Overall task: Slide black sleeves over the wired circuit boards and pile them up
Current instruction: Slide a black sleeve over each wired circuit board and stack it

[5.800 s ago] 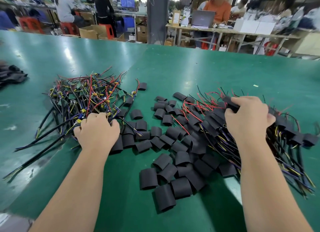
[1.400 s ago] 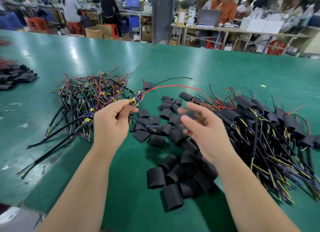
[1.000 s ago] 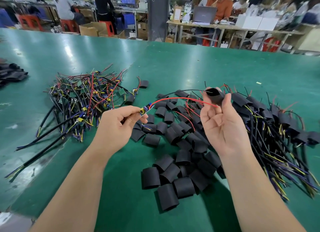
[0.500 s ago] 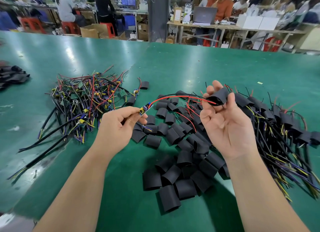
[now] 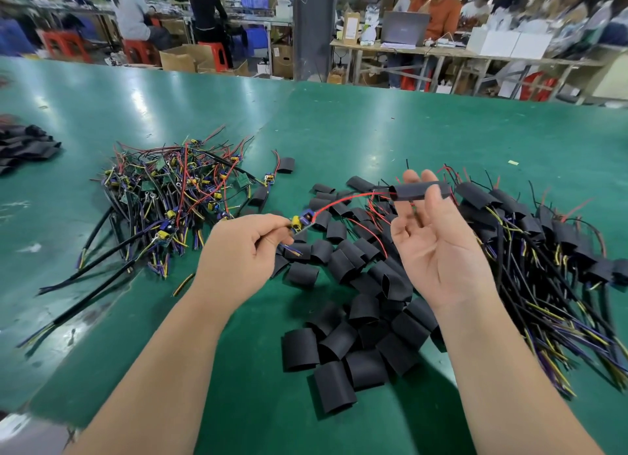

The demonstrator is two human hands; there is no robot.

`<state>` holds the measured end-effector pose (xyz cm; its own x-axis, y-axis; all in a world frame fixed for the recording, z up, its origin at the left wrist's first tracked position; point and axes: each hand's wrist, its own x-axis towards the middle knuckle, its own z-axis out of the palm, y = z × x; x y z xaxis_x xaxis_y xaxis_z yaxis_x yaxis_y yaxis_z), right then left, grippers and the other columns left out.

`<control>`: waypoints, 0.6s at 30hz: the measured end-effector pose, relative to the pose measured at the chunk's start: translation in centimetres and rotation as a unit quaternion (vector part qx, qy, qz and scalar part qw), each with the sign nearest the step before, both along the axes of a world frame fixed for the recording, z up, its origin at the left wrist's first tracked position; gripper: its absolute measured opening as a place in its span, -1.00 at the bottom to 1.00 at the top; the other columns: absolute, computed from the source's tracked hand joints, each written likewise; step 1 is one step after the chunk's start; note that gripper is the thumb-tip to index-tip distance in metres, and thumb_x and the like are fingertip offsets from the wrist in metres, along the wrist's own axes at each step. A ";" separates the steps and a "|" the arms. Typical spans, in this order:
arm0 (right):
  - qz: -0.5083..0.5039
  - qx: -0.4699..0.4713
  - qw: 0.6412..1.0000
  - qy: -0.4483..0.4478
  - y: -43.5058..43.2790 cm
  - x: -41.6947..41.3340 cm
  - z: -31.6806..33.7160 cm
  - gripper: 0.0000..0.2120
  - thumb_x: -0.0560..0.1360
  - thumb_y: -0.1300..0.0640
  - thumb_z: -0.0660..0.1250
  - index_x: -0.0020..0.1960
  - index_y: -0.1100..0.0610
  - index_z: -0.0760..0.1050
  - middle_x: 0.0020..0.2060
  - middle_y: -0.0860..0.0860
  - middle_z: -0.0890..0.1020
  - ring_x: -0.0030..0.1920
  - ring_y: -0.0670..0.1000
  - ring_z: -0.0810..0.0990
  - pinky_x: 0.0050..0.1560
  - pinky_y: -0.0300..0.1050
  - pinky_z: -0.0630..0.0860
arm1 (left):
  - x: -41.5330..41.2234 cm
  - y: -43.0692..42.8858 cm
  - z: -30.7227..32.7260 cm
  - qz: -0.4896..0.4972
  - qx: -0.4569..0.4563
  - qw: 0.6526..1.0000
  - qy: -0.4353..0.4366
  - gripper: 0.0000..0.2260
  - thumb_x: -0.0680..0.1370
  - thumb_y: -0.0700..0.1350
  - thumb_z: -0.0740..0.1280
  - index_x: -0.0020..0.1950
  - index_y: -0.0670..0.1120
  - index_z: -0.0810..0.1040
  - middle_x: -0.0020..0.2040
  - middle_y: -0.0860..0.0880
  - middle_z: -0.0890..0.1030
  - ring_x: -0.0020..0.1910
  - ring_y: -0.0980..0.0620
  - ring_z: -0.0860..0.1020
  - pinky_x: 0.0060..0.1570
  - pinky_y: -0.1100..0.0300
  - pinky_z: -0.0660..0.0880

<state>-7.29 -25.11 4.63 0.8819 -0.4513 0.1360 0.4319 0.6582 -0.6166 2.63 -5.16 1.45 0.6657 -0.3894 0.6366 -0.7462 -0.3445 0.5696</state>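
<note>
Head: right hand (image 5: 438, 250) pinches flattened matte black sleeve (image 5: 419, 192).

The green table (image 5: 373, 131) carries bare wired circuit boards (image 5: 170, 189) toward its left edge, loose black sleeves (image 5: 356, 345) near its front edge, and sleeved boards (image 5: 543, 250) toward its right edge.

My left hand (image 5: 244, 250) covers most of the circuit board (image 5: 301, 221), parts too small to tell. Red wire (image 5: 343, 201) far end lost at the black sleeve (image 5: 419, 191) my right hand (image 5: 438, 247) pinches. Sleeved pile (image 5: 560, 250) cut by right edge, far-left sleeve stack (image 5: 25, 146) by left edge. Background workers (image 5: 438, 9) blurred
</note>
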 end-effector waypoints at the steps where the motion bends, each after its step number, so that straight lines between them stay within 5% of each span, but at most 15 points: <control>1: -0.004 0.001 1.000 0.008 0.1 0.1 -0.2 -0.65 0.38 0.14 0.31 0.16 0.05 0.46 0.00 -0.05 0.69 -0.08 -0.10 0.57 -0.21 -0.32 0.47 | -0.4 -0.2 0.1 -0.004 0.015 1.000 -0.015 -0.84 0.50 -0.22 0.30 -0.09 -0.11 0.68 -0.25 0.15 0.64 -0.41 0.44 0.42 -0.38 0.58 0.24; 8: 0.065 -0.066 0.994 0.050 2.5 0.6 -0.9 -0.73 0.35 0.20 0.34 0.06 0.09 0.51 -0.02 0.04 0.70 -0.07 -0.02 0.69 -0.20 -0.27 0.55 | -2.0 -1.8 0.0 -0.035 0.052 0.996 -0.063 -0.86 0.47 -0.20 0.31 -0.10 -0.07 0.67 -0.23 0.12 0.67 -0.26 0.08 0.59 -0.27 0.14 0.52; 18: -0.019 -0.141 0.987 0.080 2.7 0.8 -1.3 -0.67 0.29 0.20 0.42 0.04 0.22 0.50 -0.09 0.15 0.70 -0.14 -0.01 0.67 -0.24 -0.25 0.51 | -1.9 -1.9 0.1 -0.009 -0.011 0.999 -0.037 -0.86 0.49 -0.21 0.31 -0.11 -0.09 0.67 -0.27 0.13 0.66 -0.27 0.14 0.59 -0.24 0.12 0.51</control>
